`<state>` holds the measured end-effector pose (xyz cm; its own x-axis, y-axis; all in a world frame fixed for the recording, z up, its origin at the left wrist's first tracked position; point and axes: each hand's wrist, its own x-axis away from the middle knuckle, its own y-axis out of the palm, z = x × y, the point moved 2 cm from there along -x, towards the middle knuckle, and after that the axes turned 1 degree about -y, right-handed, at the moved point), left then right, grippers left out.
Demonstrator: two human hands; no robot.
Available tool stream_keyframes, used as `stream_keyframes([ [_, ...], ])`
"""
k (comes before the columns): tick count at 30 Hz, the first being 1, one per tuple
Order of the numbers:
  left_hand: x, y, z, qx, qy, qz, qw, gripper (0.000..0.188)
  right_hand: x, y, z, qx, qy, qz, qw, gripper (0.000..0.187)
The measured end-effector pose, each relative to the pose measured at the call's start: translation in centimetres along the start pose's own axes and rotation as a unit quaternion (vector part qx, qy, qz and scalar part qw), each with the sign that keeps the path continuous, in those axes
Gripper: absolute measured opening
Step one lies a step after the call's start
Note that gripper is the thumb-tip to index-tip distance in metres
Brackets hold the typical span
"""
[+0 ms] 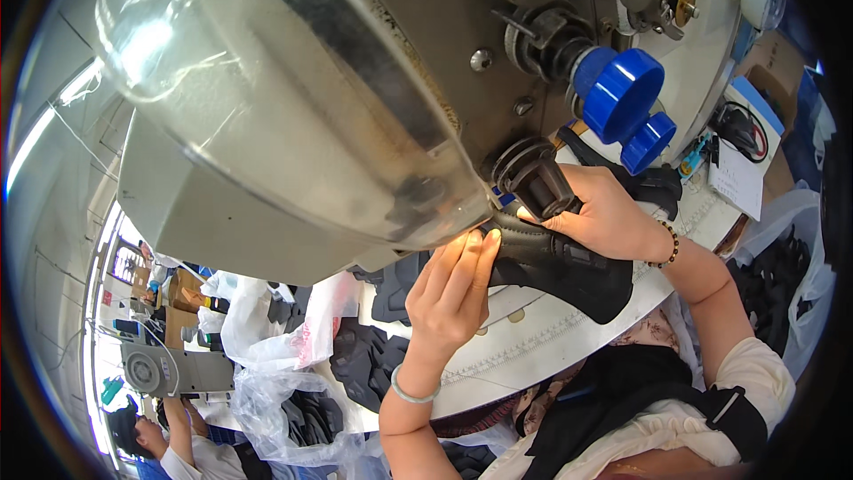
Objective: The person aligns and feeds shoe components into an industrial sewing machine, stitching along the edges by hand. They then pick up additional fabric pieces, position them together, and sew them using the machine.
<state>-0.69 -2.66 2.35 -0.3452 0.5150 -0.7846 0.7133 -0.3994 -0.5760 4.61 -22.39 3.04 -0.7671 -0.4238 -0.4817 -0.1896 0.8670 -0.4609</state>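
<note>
A black shoe upper [577, 280] with a curved line of stitching lies under the head of a sewing machine [493, 102]. My left hand [453, 289] presses its fingertips together on the upper's left edge, close to the lit stitching area. On the other side my right hand [595, 213] grips the upper, thumb on top; some of its fingers are hidden behind the machine's dark cylindrical part [538, 180]. A scratched clear plastic guard [293, 98] hangs in front and covers part of the machine, and the needle is out of sight.
Dark cut pieces [364, 360] are piled left of my left arm beside clear plastic bags [275, 400]. A white table [524, 351] carries a ruler strip. Blue knobs [626, 93] jut from the machine. A notepad [737, 178] lies far right. Another person [191, 453] works lower left.
</note>
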Motion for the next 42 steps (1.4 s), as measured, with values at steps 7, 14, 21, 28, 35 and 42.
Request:
stream_keyframes([
  [7, 0.4, 0.0, -1.2, 0.063, -0.022, -0.007, 0.998, 0.048, 0.7, 0.6, -0.6, 0.001, 0.015, 0.017, 1.000, 0.026],
  [14, 0.8, -0.3, -2.3, 0.115, -0.037, -0.039, 0.992, 0.057, 1.4, 0.6, -1.1, 0.094, 0.004, 0.041, 0.995, 0.034],
  [21, 0.7, -1.2, -3.4, 0.171, -0.081, -0.095, 0.977, 0.057, 1.8, 0.7, -5.5, 0.208, -0.264, 0.010, 0.942, 0.051],
  [28, 0.7, -1.0, -3.0, 0.197, -0.121, -0.076, 0.970, 0.053, 3.7, 4.0, -3.6, 0.340, -0.337, -0.004, 0.878, 0.034],
  [35, 0.5, -1.1, -3.0, 0.177, -0.069, -0.051, 0.980, 0.052, 3.8, 4.1, -3.5, 0.302, -0.336, 0.026, 0.892, 0.036],
  [42, 0.1, -1.5, -2.4, 0.122, -0.034, -0.070, 0.989, 0.046, 3.5, 2.4, -3.9, 0.144, -0.260, 0.021, 0.955, 0.033],
])
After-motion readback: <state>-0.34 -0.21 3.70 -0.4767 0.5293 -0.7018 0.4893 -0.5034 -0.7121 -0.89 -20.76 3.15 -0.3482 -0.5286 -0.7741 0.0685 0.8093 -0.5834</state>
